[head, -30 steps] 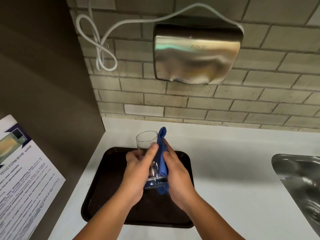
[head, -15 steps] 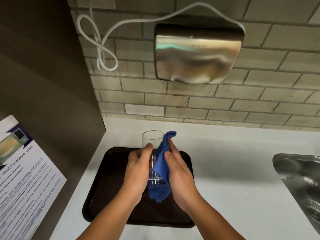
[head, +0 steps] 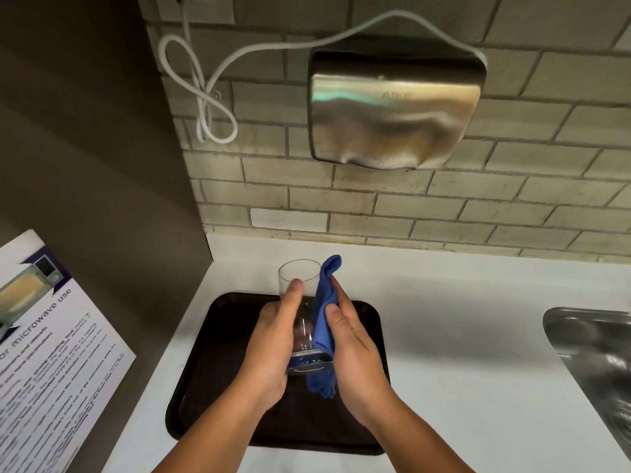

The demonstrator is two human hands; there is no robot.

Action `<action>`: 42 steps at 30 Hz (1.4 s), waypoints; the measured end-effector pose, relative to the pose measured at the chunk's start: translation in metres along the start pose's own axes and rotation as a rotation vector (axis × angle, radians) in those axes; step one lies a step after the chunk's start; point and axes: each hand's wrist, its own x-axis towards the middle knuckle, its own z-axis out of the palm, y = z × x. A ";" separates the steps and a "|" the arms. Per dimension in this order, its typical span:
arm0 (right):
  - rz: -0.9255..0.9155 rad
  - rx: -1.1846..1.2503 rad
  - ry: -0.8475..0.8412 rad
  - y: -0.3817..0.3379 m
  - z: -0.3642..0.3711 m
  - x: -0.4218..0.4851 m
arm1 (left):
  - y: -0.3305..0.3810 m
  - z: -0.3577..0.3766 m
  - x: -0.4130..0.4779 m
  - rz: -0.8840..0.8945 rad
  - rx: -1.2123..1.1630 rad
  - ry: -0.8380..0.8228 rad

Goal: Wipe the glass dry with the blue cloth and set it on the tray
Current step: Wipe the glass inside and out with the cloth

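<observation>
I hold a clear drinking glass [head: 300,278] above the dark brown tray [head: 211,363], its mouth tipped away from me. My left hand [head: 273,343] wraps the glass's left side, thumb up near the rim. My right hand [head: 351,349] presses the blue cloth [head: 324,319] flat against the glass's right side. The cloth runs from above the rim down past the glass's base, where its end hangs free. The tray lies on the white counter [head: 461,336] under both hands.
A steel sink [head: 597,353] is set into the counter at the right. On the brick wall above hangs a metal hand dryer [head: 392,110] with a looped white cable [head: 211,107]. A printed microwave notice [head: 51,353] sits on the brown side wall at the left.
The cloth has slid along the glass's right side, its top bunching into a narrower fold. The glass has turned slightly in my hands, staying over the tray.
</observation>
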 end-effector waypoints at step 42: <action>0.377 0.614 -0.132 -0.016 -0.001 0.002 | 0.003 0.009 -0.006 0.503 0.019 -0.130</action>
